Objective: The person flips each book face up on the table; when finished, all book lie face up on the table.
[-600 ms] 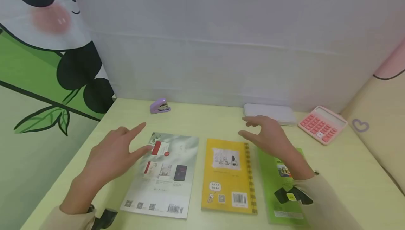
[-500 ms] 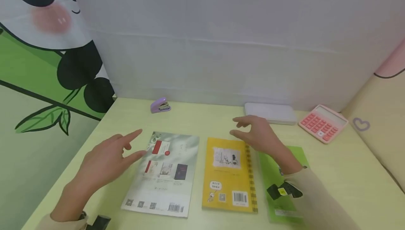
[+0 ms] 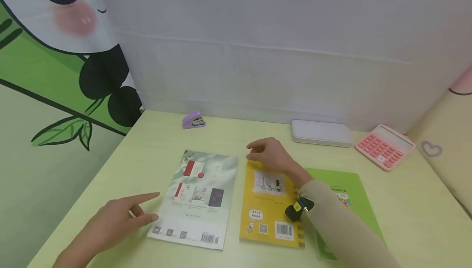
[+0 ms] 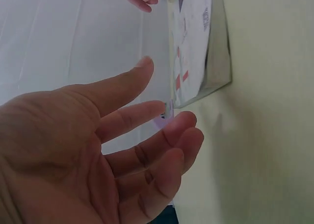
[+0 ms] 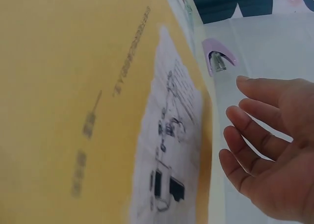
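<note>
We held the left hand, fingers wide and empty, left of the magazine; the right hand, fingers loosely bent, empty, above the yellow book's far end. We judged light edge contact best.

Print on pale magazine, yellow book, green book too small or blurred to read.

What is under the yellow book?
Along the left and bottom edges of the yellow book you can see the pale table. Whatever lies directly beneath is covered, and the right hand hides part of the top edge.
</note>
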`<action>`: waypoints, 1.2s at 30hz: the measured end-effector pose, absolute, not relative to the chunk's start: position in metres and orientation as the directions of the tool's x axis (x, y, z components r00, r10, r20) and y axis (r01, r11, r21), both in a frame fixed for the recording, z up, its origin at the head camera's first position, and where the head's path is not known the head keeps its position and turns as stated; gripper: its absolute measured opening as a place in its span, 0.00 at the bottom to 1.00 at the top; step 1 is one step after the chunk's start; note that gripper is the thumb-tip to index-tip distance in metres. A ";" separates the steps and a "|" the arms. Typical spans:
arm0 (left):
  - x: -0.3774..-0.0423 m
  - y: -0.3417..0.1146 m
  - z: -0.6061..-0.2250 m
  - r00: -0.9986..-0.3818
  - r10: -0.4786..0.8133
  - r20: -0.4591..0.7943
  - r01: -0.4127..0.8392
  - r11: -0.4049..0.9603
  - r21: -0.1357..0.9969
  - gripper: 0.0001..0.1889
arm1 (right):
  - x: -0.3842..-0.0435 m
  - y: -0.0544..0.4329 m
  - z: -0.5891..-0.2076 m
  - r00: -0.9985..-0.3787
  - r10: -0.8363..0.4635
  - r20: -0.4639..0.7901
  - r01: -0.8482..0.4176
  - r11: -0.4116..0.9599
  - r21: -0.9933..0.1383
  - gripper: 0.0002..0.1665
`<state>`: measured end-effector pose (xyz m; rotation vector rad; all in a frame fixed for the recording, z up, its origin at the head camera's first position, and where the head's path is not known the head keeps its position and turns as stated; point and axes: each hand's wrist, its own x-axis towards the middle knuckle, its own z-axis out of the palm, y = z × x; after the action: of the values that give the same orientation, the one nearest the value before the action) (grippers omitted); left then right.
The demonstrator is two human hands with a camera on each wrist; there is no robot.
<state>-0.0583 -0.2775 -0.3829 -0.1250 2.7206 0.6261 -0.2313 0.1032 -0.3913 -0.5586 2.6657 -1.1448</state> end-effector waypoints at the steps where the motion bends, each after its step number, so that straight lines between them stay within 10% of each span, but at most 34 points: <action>1: -0.056 -0.278 -0.386 -0.933 -0.011 -0.359 -0.171 0.892 0.418 0.39 | -0.233 0.100 -0.394 -0.912 -0.409 -0.031 -0.259 0.633 -0.730 0.23; 36: -0.038 -0.260 -0.401 -0.941 -0.022 -0.338 -0.175 0.886 0.430 0.36 | -0.241 0.065 -0.408 -0.900 -0.410 -0.149 -0.200 0.691 -0.695 0.16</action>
<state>-0.0382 -0.2602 -0.4006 -0.1472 2.7280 0.6654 -0.2410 0.0647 -0.4076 -0.4837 2.6102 -1.0230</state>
